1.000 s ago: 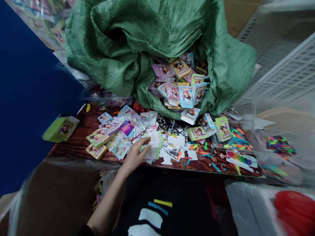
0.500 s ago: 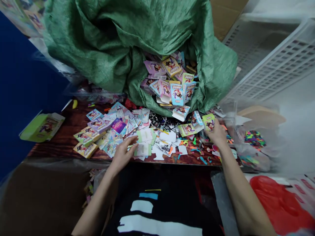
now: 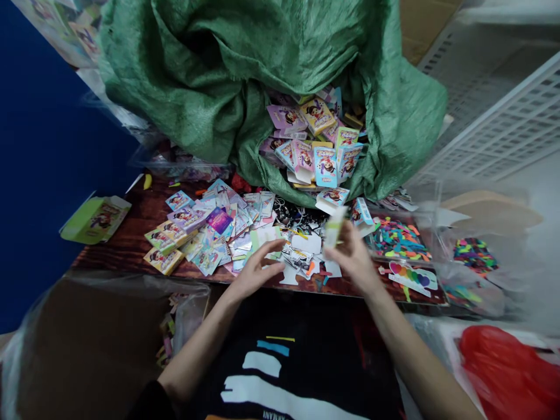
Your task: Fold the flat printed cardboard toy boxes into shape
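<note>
My right hand point(image 3: 354, 256) is closed on a small light-green card box point(image 3: 334, 227), lifted above the table and blurred. My left hand point(image 3: 258, 269) has its thumb and fingers apart with nothing in them, beside pale green cards point(image 3: 261, 235). White cut-out cards point(image 3: 306, 244) and small coloured pieces lie between the two hands. To the left is a heap of printed cards point(image 3: 219, 220), with closed yellow and purple boxes point(image 3: 163, 260) at its side. A blue box point(image 3: 361, 212) stands just behind my right hand.
A green woven sack point(image 3: 175, 111) spills printed boxes point(image 3: 325, 165) at the back. An opened green box point(image 3: 98, 221) lies far left. On the right are a tray of colourful bits point(image 3: 399, 238), a rainbow heart card point(image 3: 413, 277) and a white basket point(image 3: 494, 116).
My right hand has come in from the right with the green box raised and turned on edge. The tray and heart card are uncovered. My left hand stays near the pale green cards.
</note>
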### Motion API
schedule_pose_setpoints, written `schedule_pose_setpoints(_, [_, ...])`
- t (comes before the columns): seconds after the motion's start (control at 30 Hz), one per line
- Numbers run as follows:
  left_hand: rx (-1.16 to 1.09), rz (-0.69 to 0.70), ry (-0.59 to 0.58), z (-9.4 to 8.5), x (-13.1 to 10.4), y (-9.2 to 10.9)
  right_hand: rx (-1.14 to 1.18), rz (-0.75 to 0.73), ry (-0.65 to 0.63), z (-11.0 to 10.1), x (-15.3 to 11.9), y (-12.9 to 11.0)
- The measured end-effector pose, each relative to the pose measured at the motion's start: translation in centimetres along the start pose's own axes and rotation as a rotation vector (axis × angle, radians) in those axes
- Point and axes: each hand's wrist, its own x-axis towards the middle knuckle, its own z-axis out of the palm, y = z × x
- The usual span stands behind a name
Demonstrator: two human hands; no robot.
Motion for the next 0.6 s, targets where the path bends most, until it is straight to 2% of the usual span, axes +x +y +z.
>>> schedule_pose_setpoints(0.07, [-0.146,-0.015,-0.021,0.6,0.2,-0.2,0.209,0.114,-0.32,4.4,-0.6,-0.2])
schedule_pose_setpoints(0.13, [-0.261,-0.063,0.007,0.5,0.2,-0.6,0.238,0.126,-0.423,7.6,-1.0,-0.2])
schedule_pose_setpoints(0.2, [-0.363,-0.107,0.04,-0.2,-0.3,-1.0,0.157,0.053,-0.449,9.1,-1.0,-0.1])
schedule_pose_setpoints(0.27, [-0.452,-0.127,0.055,-1.3,-1.1,-1.3,0.017,-0.067,-0.475,9.1,-0.8,0.0])
schedule_pose_setpoints(0.33, [-0.514,-0.135,0.11,-2.6,-2.0,-1.5,-0.171,-0.147,-0.468,7.8,-0.5,0.3])
schedule_pose_setpoints(0.5, [-0.521,-0.122,0.294,-4.7,-2.7,-1.6,-0.799,-0.072,-0.16,4.0,0.0,2.3])
schedule_pose_setpoints(0.6, [-0.497,-0.117,0.315,-4.7,-2.1,-1.5,-1.018,-0.065,-0.175,3.4,0.3,3.2])
